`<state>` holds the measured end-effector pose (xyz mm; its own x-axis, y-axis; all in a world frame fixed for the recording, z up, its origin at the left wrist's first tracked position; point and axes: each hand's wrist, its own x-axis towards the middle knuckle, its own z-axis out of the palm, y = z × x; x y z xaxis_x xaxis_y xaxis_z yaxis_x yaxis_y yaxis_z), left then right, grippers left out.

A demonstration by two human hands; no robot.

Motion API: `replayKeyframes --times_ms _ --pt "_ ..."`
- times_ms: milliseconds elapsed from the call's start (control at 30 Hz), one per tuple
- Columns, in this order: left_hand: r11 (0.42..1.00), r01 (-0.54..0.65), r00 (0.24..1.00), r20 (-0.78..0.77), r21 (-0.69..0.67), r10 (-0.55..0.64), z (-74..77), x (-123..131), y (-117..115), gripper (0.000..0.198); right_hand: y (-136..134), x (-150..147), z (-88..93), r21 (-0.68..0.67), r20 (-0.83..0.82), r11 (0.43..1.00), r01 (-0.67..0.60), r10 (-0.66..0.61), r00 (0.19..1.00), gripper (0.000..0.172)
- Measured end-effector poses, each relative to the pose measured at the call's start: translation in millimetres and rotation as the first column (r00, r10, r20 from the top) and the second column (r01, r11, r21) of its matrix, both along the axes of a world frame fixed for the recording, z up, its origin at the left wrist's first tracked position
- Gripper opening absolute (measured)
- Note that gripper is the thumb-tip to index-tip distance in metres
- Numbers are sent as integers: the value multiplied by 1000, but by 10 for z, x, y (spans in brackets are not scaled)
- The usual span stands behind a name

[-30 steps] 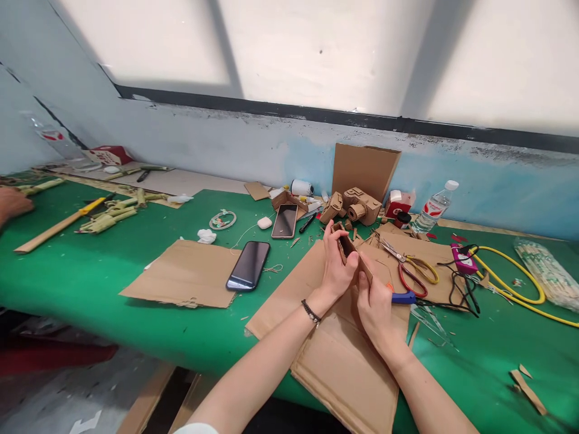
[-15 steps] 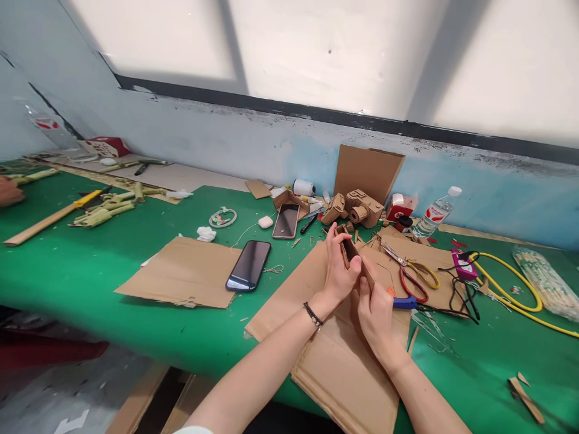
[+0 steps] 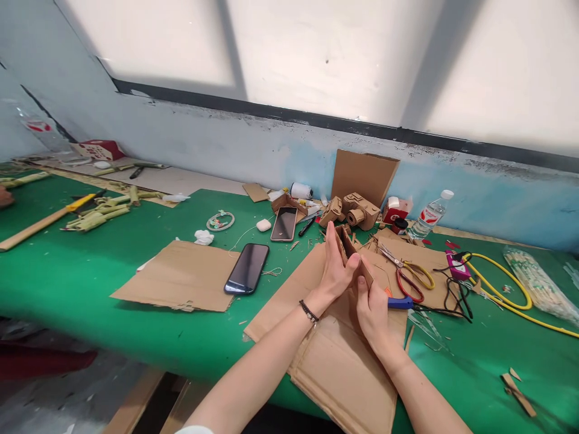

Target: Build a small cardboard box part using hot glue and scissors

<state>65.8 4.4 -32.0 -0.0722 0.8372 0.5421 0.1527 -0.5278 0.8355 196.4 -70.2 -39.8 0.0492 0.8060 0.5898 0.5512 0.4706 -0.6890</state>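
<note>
Between my hands is a small open cardboard box (image 3: pixel 347 246), tilted and partly hidden by my fingers. My left hand (image 3: pixel 337 268) presses against its left side, fingers straight, thumb over the near edge. On the right side my right hand (image 3: pixel 373 301) grips the cardboard wall between thumb and fingers. Large cardboard sheets (image 3: pixel 344 374) lie under both hands. Just right of my right hand is a blue-handled glue gun (image 3: pixel 400 302), partly hidden. Scissors (image 3: pixel 409 274) with red and yellow handles lie beyond it. A cardboard camera model (image 3: pixel 360 211) stands behind the box.
Two phones (image 3: pixel 246 269) lie left of my hands, one beside a cardboard sheet (image 3: pixel 181 277). A water bottle (image 3: pixel 429 216) stands at the back right, near a yellow cable (image 3: pixel 497 274) and a bag of sticks (image 3: pixel 540 283). Another person's hand (image 3: pixel 5 197) shows at the far left.
The fingers of my left hand have straightened from curling over the box's far edge and now lie along its side. My right hand keeps its grip. The view has shifted slightly.
</note>
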Motion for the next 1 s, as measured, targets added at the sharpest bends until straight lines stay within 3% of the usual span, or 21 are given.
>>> replayKeyframes --times_ms 100,267,433,567,733,1000 --pt "993 93 995 27 -71 -92 52 -67 -2 113 -2 -6 -34 -40 -23 999 -36 35 999 54" --pt "971 166 979 147 -175 -141 130 -188 -50 89 -42 -52 -33 -126 -35 980 -156 153 988 65" --pt "962 239 961 177 -135 -214 96 -417 -183 81 -51 -92 -71 -131 -46 923 -361 359 932 87" --pt "956 274 947 206 -107 -248 64 -486 -254 80 -54 -42 -61 -156 -29 886 -436 437 899 98" --pt "943 317 929 231 -95 -289 62 -429 -183 79 -6 9 25 -218 -99 853 -475 464 880 97" --pt "940 327 926 232 -92 -299 11 -406 -66 81 45 2 0 -218 -194 869 -444 407 893 100"
